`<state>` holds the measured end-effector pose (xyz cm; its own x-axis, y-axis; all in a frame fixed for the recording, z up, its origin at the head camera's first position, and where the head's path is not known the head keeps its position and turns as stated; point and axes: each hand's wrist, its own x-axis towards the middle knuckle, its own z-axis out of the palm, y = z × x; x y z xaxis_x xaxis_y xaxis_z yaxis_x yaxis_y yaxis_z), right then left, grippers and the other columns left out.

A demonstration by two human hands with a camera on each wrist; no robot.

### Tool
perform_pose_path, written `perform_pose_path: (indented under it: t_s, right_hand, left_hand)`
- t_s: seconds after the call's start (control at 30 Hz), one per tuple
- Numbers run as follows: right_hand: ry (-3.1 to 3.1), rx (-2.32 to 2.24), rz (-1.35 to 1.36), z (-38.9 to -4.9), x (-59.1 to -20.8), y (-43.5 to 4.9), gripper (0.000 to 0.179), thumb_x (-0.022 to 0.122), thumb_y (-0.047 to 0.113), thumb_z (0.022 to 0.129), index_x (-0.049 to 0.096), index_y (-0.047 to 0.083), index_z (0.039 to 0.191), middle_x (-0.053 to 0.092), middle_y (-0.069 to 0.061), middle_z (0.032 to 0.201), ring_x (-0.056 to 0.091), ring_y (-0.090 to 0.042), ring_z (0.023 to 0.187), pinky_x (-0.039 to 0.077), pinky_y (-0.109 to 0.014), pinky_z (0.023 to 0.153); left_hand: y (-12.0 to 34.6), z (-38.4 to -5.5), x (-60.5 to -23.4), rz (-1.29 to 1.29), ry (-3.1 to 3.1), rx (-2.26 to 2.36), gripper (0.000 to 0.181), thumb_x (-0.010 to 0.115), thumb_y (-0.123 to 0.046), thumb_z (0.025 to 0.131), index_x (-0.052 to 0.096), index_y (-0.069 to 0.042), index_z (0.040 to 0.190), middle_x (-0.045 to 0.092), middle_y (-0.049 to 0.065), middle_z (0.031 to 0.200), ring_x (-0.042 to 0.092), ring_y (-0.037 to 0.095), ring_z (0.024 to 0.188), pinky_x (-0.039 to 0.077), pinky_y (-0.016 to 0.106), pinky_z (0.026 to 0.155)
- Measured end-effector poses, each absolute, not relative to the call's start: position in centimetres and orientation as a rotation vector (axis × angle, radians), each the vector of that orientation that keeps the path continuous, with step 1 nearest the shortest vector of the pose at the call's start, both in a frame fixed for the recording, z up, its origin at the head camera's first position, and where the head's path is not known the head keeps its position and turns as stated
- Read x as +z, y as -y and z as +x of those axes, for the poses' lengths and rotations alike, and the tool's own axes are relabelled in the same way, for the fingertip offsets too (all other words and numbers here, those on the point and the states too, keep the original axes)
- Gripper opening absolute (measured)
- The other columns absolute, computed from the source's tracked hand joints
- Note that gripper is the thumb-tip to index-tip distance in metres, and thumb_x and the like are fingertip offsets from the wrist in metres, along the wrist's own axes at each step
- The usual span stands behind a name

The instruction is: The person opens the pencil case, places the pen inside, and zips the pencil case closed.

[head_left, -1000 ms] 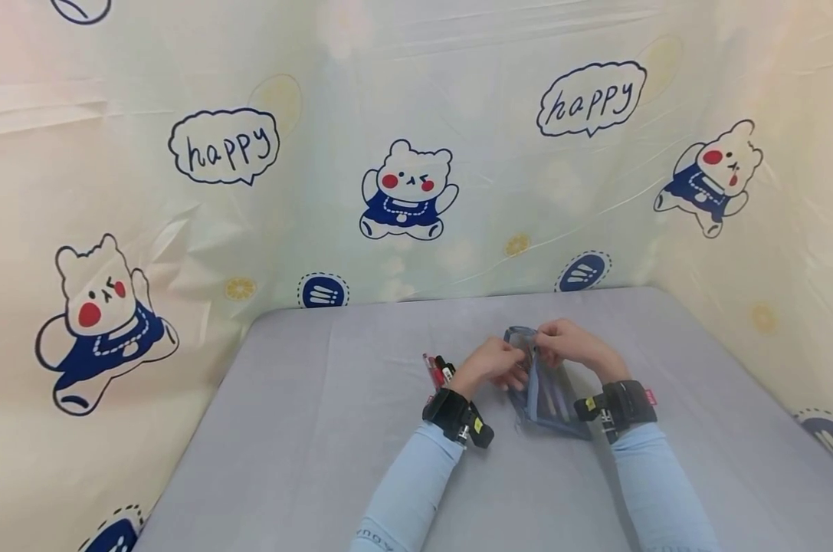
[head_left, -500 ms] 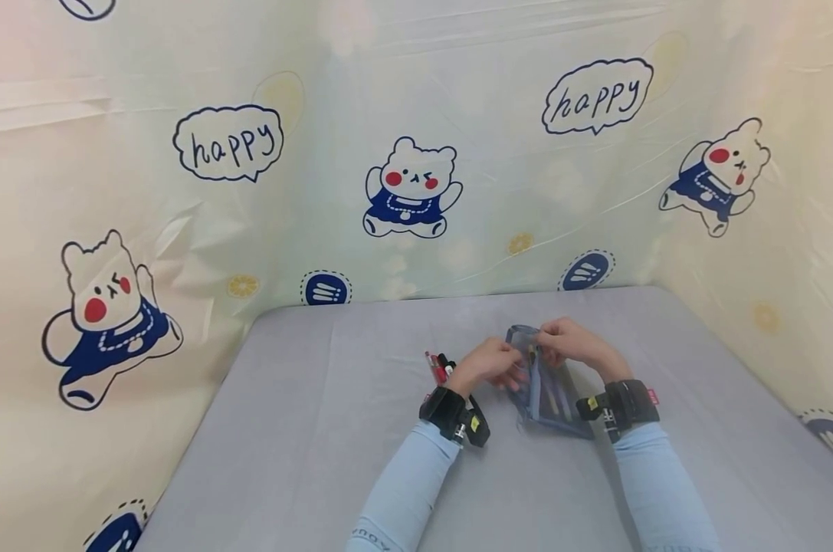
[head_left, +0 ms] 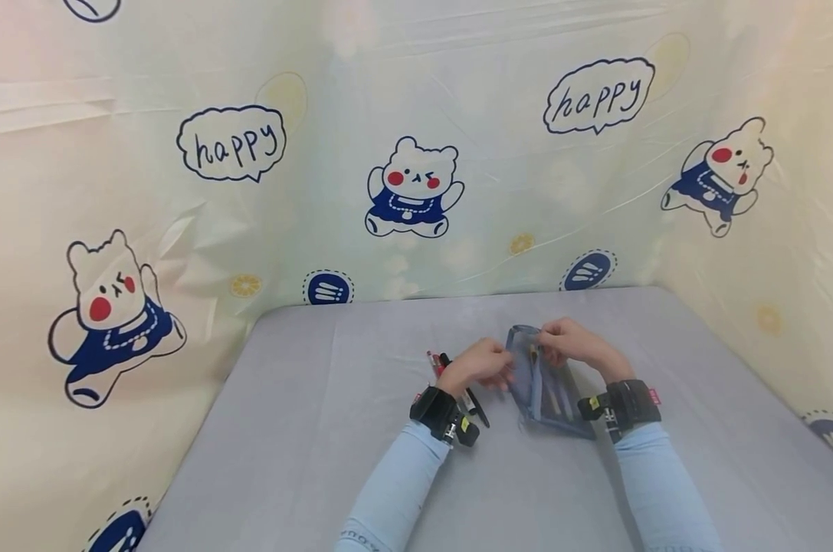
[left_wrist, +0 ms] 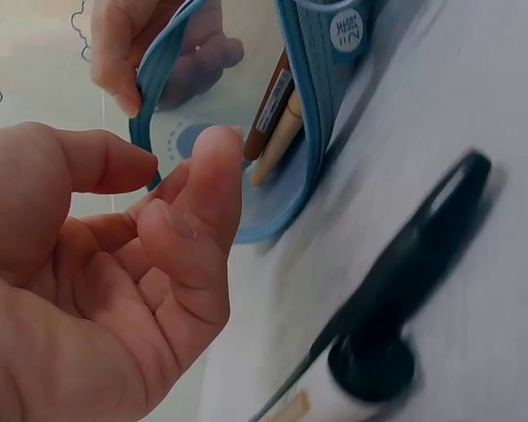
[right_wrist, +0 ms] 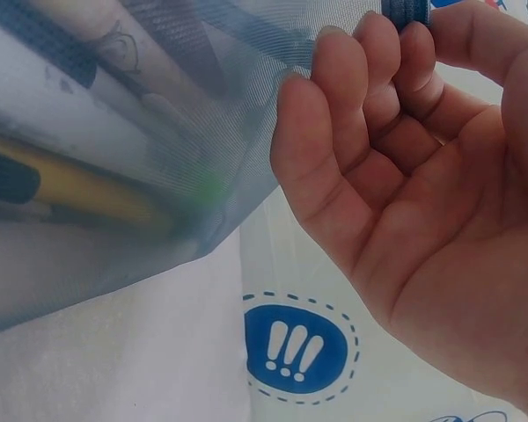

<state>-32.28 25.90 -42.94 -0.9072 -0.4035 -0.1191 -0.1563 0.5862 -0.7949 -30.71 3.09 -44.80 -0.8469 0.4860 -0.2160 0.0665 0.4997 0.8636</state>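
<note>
My right hand [head_left: 571,341] pinches the zippered edge of a blue see-through mesh pencil case [head_left: 552,402], whose mouth stands open toward the left. In the right wrist view, thumb and fingers meet on the blue edging [right_wrist: 407,10], with a yellow-barrelled pen [right_wrist: 79,180] behind the mesh. My left hand [head_left: 481,362] hovers just left of the mouth, fingers loosely bent, nothing between them. Through the opening in the left wrist view show a brown pen [left_wrist: 270,110] and a tan pen [left_wrist: 279,145]. Beneath the left wrist lie red pens [head_left: 435,364] and a black pen [head_left: 481,414].
A grey cloth-covered table [head_left: 306,429] carries everything. In the left wrist view a dark pen [left_wrist: 422,237] and a white pen with a black end [left_wrist: 370,365] lie near the left hand. A printed curtain [head_left: 485,153] hangs behind and at both sides.
My left hand has drawn back leftward from the pencil case's mouth, and more of the pens under its wrist shows. The right hand keeps its grip on the edge.
</note>
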Motion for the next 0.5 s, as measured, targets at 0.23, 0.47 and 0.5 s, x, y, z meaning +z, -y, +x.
perform_pose_path:
  t_s: [0.23, 0.47, 0.5]
  right_hand:
    - [-2.55, -1.199, -0.463, -32.5, -42.8, -26.0, 0.024, 0.051, 0.016, 0.097, 0.056, 0.003, 0.076, 0.057, -0.002, 0.066, 0.058, -0.018, 0.064, 0.053, -0.033, 0.062]
    - [-2.536, -1.213, -0.483, -31.8, -42.3, -25.7, 0.026, 0.05, 0.016, 0.098, 0.056, 0.001, 0.077, 0.057, -0.003, 0.067, 0.058, -0.018, 0.065, 0.052, -0.034, 0.062]
    - [-2.535, -1.213, -0.488, -31.7, -42.2, -25.7, 0.026, 0.05, 0.016, 0.098, 0.055, 0.001, 0.078, 0.057, -0.003, 0.067, 0.057, -0.018, 0.066, 0.052, -0.034, 0.062]
  left_hand:
    - [-1.6, -30.8, -44.4, 0.422, -2.38, 1.27, 0.027, 0.05, -0.022, 0.099, 0.069, -0.005, 0.106, 0.074, 0.004, 0.085, 0.07, 0.017, 0.069, 0.05, 0.027, 0.061]
    - [-0.2, -31.1, -44.6, 0.394, -2.431, 1.228, 0.021, 0.056, -0.023, 0.097, 0.069, -0.008, 0.102, 0.074, 0.002, 0.081, 0.07, 0.017, 0.068, 0.05, 0.026, 0.059]
    - [0.0, -31.1, -44.6, 0.385, -2.448, 1.219, 0.02, 0.056, -0.023, 0.097, 0.069, -0.008, 0.101, 0.073, 0.002, 0.081, 0.07, 0.017, 0.068, 0.05, 0.026, 0.059]
